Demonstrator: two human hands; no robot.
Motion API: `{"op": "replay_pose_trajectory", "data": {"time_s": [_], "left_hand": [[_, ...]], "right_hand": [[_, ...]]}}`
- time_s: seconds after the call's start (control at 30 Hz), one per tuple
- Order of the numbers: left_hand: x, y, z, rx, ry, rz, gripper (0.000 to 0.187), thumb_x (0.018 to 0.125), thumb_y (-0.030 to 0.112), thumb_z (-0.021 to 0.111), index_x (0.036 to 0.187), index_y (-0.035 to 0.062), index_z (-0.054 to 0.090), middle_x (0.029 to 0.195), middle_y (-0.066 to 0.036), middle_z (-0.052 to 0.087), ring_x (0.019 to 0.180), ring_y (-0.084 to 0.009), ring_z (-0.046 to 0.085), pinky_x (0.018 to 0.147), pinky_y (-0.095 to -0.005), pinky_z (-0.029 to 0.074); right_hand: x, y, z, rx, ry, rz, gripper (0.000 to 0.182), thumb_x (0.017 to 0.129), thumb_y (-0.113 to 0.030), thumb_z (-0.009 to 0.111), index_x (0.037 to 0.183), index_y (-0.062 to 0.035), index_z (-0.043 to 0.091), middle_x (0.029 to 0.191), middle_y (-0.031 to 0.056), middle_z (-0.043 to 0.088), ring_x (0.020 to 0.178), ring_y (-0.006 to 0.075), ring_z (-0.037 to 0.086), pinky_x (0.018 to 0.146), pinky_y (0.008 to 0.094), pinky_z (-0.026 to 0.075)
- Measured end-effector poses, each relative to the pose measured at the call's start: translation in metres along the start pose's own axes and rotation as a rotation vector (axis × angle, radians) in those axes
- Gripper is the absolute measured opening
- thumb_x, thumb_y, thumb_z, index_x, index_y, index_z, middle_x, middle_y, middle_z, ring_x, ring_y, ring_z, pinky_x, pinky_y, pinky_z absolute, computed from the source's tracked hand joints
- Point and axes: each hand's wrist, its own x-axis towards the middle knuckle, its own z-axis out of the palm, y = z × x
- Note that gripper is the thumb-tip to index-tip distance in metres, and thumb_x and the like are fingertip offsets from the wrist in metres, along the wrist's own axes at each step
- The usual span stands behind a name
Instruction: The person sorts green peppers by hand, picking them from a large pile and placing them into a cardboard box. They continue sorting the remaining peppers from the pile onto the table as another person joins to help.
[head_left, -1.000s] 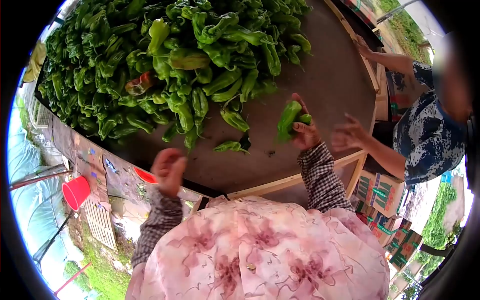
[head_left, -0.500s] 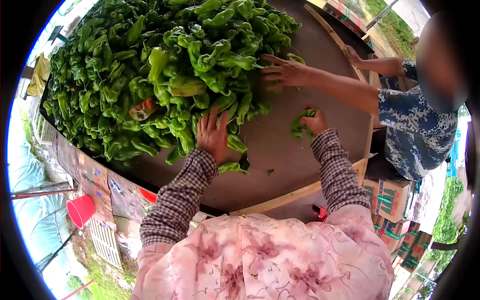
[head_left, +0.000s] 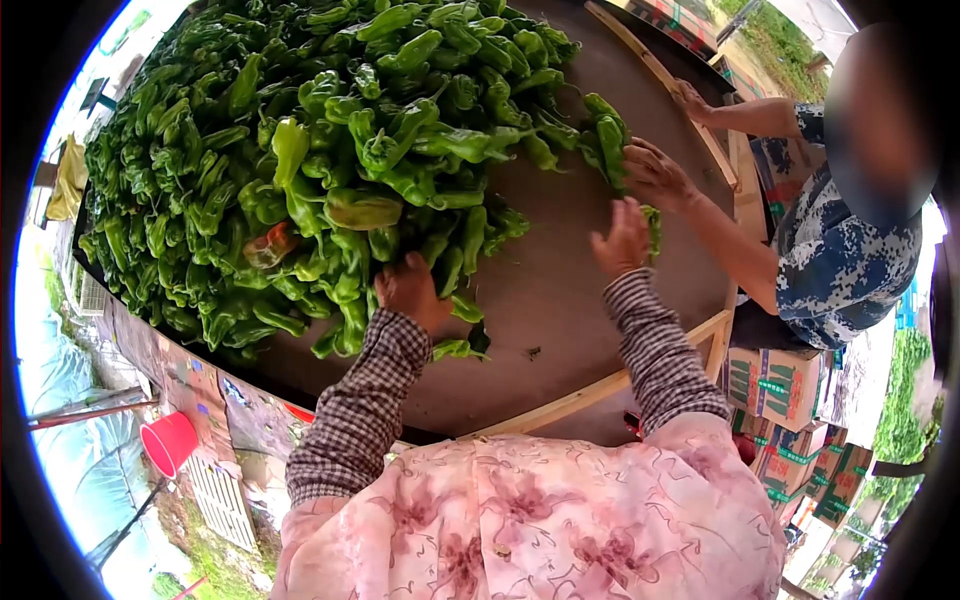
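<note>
A big heap of green peppers [head_left: 300, 150] covers the far and left part of the brown table surface [head_left: 540, 300]. At the heap's near edge, my left hand [head_left: 412, 292] rests against peppers with its fingers curled in; what they grip, if anything, is hidden. My right hand [head_left: 624, 242] is out over the bare surface to the right, thumb apart and fingers stretched forward. Just beside its fingers lies a green pepper [head_left: 653, 230]. Some loose peppers [head_left: 606, 140] lie a little beyond, beside a co-worker's hand [head_left: 662, 178].
A wooden rail [head_left: 570, 402] edges the table. The co-worker in a camouflage shirt [head_left: 835, 255] stands at the right, the other hand [head_left: 692, 103] on the rail. Cardboard boxes [head_left: 775, 385] are stacked at the lower right; a red bucket [head_left: 168, 443] stands at the lower left.
My right hand has moved forward and its pinch on the green pepper has opened. My left hand's fingers have curled in. The co-worker's hand has drawn back right from the heap, with peppers beside it.
</note>
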Motion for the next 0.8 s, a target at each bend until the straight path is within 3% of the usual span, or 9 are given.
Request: {"op": "replay_pose_trajectory", "data": {"time_s": [0.13,0.23,0.37,0.47,0.53,0.57,0.63,0.77,0.8], "left_hand": [[-0.017,-0.014,0.01,-0.165,-0.023,-0.084,0.087,0.064,0.04,0.076,0.124,-0.0042,0.031,0.116,-0.025,0.045,0.109,-0.0384,0.043,0.096,-0.0491,0.035],[-0.029,-0.026,0.021,-0.143,0.143,0.012,0.089,0.06,0.038,0.078,0.124,-0.0025,0.03,0.115,-0.023,0.044,0.107,-0.0382,0.043,0.092,-0.0505,0.037],[-0.03,-0.054,0.055,-0.258,0.228,0.192,0.09,0.055,0.033,0.08,0.124,0.0002,0.031,0.114,-0.021,0.044,0.103,-0.0391,0.043,0.091,-0.052,0.035],[-0.031,-0.058,0.062,-0.348,0.277,0.347,0.092,0.051,0.029,0.082,0.123,0.0025,0.032,0.112,-0.019,0.047,0.103,-0.0389,0.043,0.09,-0.0515,0.033],[-0.031,-0.055,0.065,-0.375,0.27,0.423,0.094,0.048,0.027,0.084,0.123,0.0041,0.031,0.112,-0.018,0.048,0.103,-0.0385,0.044,0.088,-0.0509,0.034],[-0.029,-0.054,0.069,-0.375,0.284,0.462,0.094,0.046,0.025,0.084,0.122,0.0052,0.033,0.11,-0.017,0.049,0.102,-0.0377,0.045,0.086,-0.0505,0.034],[-0.027,-0.052,0.076,-0.38,0.298,0.512,0.094,0.043,0.023,0.085,0.12,0.0062,0.035,0.109,-0.016,0.049,0.1,-0.0369,0.045,0.085,-0.0501,0.034],[-0.026,-0.055,0.084,-0.426,0.339,0.557,0.094,0.04,0.022,0.086,0.118,0.0066,0.037,0.107,-0.016,0.049,0.099,-0.0356,0.046,0.085,-0.049,0.033],[-0.027,-0.056,0.087,-0.45,0.38,0.589,0.093,0.04,0.023,0.086,0.118,0.0064,0.037,0.107,-0.016,0.049,0.099,-0.0353,0.045,0.085,-0.0486,0.033]], "right_hand": [[-0.017,-0.073,0.037,0.386,-0.029,-0.411,0.054,0.079,-0.004,0.057,0.13,-0.0156,0.041,0.134,0.0062,0.039,0.123,0.028,0.036,0.103,0.0454,0.031],[-0.024,-0.116,0.027,0.382,-0.26,-0.255,0.055,0.082,0.01,0.047,0.13,-0.0154,0.038,0.128,0.0084,0.045,0.116,0.0281,0.043,0.101,0.0406,0.036],[-0.016,-0.109,0.015,0.286,-0.531,-0.225,0.051,0.083,0.002,0.054,0.128,-0.0128,0.035,0.124,0.0124,0.047,0.112,0.0273,0.047,0.094,0.0414,0.042],[-0.029,-0.084,0.009,0.779,-0.626,-0.012,0.053,0.078,-0.005,0.063,0.124,-0.0103,0.038,0.118,0.0136,0.049,0.102,0.0256,0.052,0.084,0.0404,0.046],[-0.038,-0.068,-0.003,1.541,-0.806,0.52,0.055,0.073,-0.012,0.068,0.12,-0.0088,0.039,0.111,0.0115,0.05,0.095,0.0244,0.055,0.076,0.0385,0.047],[-0.043,-0.066,-0.007,1.532,-0.79,0.53,0.055,0.073,-0.012,0.068,0.12,-0.0088,0.039,0.111,0.0115,0.05,0.095,0.0244,0.055,0.076,0.0385,0.047],[-0.055,-0.063,-0.013,2.063,-0.737,0.578,0.058,0.071,-0.012,0.07,0.121,-0.0099,0.038,0.108,0.0104,0.049,0.091,0.0233,0.055,0.077,0.0384,0.046],[-0.056,-0.082,-0.025,1.776,-0.735,0.578,0.066,0.071,-0.013,0.071,0.126,-0.0106,0.034,0.113,0.0129,0.048,0.098,0.0264,0.054,0.082,0.0404,0.047],[-0.054,-0.094,-0.024,1.352,-0.645,0.487,0.069,0.071,-0.015,0.072,0.128,-0.0112,0.033,0.118,0.015,0.047,0.102,0.0287,0.052,0.086,0.0401,0.046]]}}
